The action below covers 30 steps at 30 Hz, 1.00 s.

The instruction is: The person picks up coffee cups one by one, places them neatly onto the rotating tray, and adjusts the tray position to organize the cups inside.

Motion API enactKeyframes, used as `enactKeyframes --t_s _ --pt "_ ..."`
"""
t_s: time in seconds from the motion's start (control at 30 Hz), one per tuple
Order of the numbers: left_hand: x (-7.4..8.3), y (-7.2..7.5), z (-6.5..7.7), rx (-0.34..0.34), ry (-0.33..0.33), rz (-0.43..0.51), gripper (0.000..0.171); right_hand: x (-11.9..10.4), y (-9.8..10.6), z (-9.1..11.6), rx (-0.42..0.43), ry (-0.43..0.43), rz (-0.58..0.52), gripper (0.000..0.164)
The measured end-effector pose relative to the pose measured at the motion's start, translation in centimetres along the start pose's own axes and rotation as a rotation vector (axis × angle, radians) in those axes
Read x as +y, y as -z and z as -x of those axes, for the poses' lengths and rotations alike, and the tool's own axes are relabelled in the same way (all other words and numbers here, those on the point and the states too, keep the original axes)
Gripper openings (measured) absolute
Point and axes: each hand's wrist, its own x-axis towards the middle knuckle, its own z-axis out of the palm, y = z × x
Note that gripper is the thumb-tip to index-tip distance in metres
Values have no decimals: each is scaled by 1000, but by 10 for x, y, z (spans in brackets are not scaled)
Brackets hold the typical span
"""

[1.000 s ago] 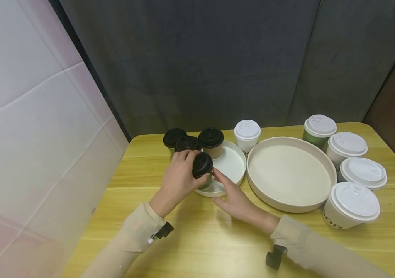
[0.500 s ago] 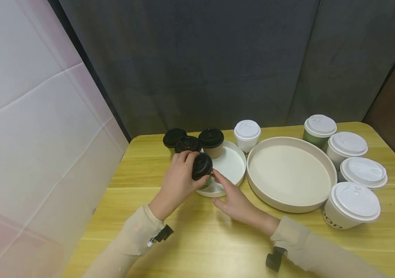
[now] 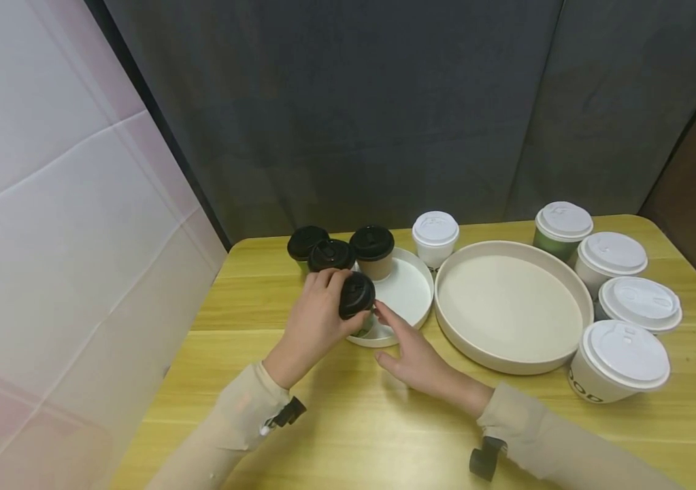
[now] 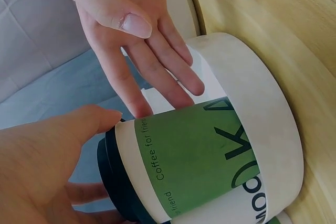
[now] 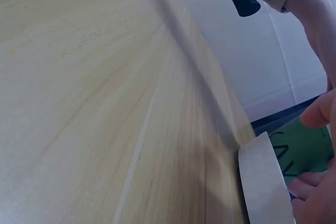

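My left hand (image 3: 313, 316) grips the black lid of a green and white paper coffee cup (image 4: 189, 156), thumb on one side and fingers on the other. The cup stands inside the small white round tray (image 3: 411, 299), its lower part hidden by the rim in the left wrist view. My right hand (image 3: 415, 354) reaches to the cup's right side with fingers extended, fingertips right at the green wall. Behind, a brown cup with a black lid (image 3: 373, 252) stands in the same tray. Another black-lidded cup (image 3: 330, 254) is just beyond my left fingers, its body mostly hidden.
One more black-lidded cup (image 3: 307, 243) stands at the back left. A larger cream tray (image 3: 509, 306) adjoins the small one, with a white-lidded cup (image 3: 436, 238) behind them. Several white-lidded cups, including a front one (image 3: 620, 361), line the right side of the wooden table (image 3: 396, 435).
Both hands stay almost in place. The gripped cup's lid shifts very slightly in the head view; the other cups and trays have not moved.
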Motion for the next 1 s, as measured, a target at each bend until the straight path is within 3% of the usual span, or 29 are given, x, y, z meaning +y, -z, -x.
enactKeyframes --t_s 0.7,1.0 --pt "0 -1 2 -10 -8 -19 70 -3 1 1 8 -21 55 84" --pt "3 2 4 6 -26 -33 69 -1 6 3 21 -13 126 85"
